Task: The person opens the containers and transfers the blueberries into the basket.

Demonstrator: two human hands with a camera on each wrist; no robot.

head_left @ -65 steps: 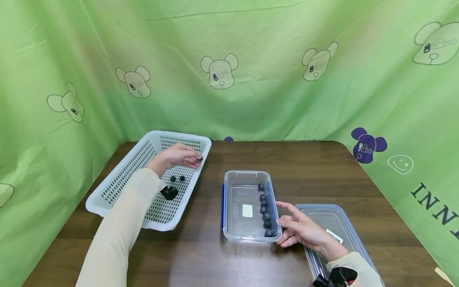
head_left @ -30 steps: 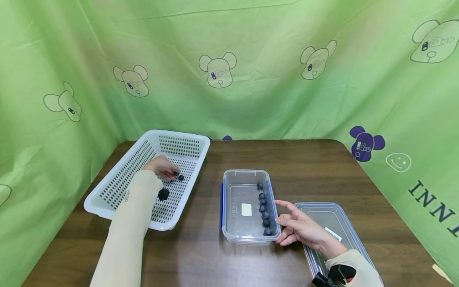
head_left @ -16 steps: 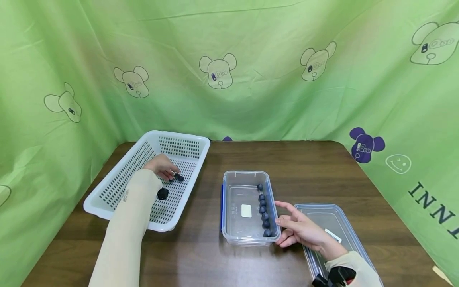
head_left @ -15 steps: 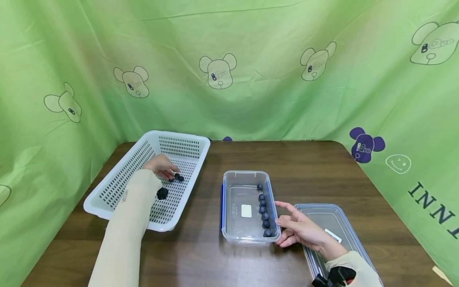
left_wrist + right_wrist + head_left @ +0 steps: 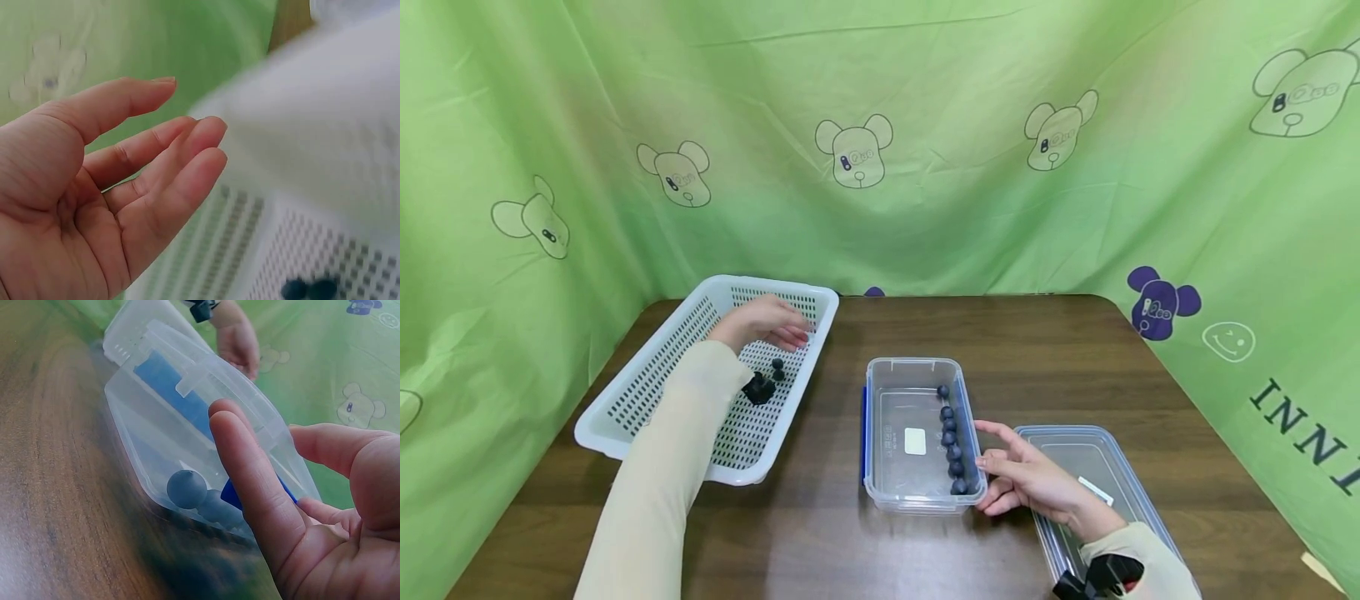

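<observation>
My left hand (image 5: 767, 321) is raised over the far right part of a white perforated basket (image 5: 743, 477). In the left wrist view its fingers (image 5: 187, 181) are loosely bent, the thumb stands apart, and nothing lies between them. Two blueberries (image 5: 778, 369) sit close together on the basket floor below. My right hand (image 5: 1037, 482) touches the right side of a clear plastic box (image 5: 895, 479), fingers spread along the outer wall by the near corner. Inside the box, several blueberries (image 5: 952, 442) form a row along the right wall.
A clear lid (image 5: 1075, 450) lies on the wooden table (image 5: 820, 533) beneath my right forearm. A blue latch (image 5: 863, 433) hangs on the box's left side. Green printed cloth (image 5: 925, 225) surrounds the table behind. Black wrist devices (image 5: 760, 388) are strapped to both wrists.
My left hand has risen from the blueberries on the basket floor and moved up and right. The two berries have shifted slightly against each other. My right hand has stayed at the box.
</observation>
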